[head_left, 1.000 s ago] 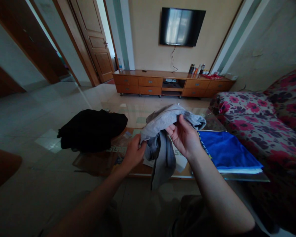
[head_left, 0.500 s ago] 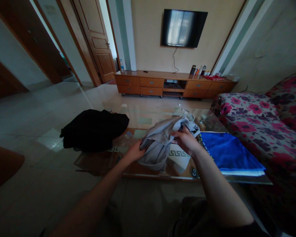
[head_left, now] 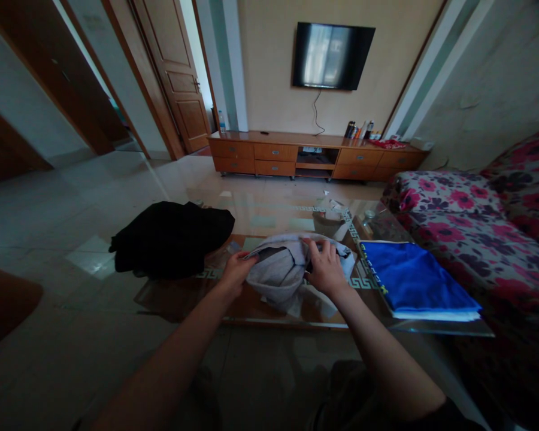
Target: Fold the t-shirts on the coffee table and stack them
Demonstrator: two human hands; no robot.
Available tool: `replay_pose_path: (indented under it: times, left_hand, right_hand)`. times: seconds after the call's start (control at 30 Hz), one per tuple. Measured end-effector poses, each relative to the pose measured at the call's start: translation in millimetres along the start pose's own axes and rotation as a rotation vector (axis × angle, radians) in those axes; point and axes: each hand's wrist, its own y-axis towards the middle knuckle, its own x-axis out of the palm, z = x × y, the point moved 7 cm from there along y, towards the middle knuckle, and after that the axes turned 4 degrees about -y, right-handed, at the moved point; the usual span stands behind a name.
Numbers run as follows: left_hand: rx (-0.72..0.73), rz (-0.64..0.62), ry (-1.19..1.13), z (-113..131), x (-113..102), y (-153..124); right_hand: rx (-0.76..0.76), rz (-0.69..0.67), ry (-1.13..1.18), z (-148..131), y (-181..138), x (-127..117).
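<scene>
A crumpled light grey garment (head_left: 278, 278), whose exact kind I cannot make out, is bunched above the near part of the glass table. My left hand (head_left: 237, 272) pinches its left edge between thumb and fingers. On the other side, my right hand (head_left: 327, 268) grips the cloth from above, its fingers curled into the folds. A dark gap shows between the layers of fabric. Left of my hands lies a heap of black cloth (head_left: 170, 239). To the right rests a flat folded blue cloth (head_left: 420, 278) with white layers beneath.
The glass coffee table (head_left: 449, 326) has a patterned border and a small glass jar (head_left: 369, 215) at its far right. A flowered sofa (head_left: 458, 230) stands along the right. Beyond the table, a wooden TV cabinet (head_left: 273, 152) runs below a wall television (head_left: 335, 57).
The grey garment has come down and closer to me, spreading wider between my hands. My right hand has lowered and shifted its grip; my left hand has moved slightly left.
</scene>
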Motion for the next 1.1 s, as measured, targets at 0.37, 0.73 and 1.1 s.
replay_pose_path:
  times: [0.37,0.73,1.1]
  left_hand:
    - [0.360,0.035,0.200,71,-52,-16]
    - [0.746,-0.217,0.791,166,-74,-103]
    - [0.840,-0.063,1.136,203,-157,-119]
  right_hand:
    - [-0.260,-0.148,0.186,10,11,-18]
    - [-0.134,-0.024,0.589,53,15,-126]
    - [-0.144,-0.732,0.452,69,-52,-195]
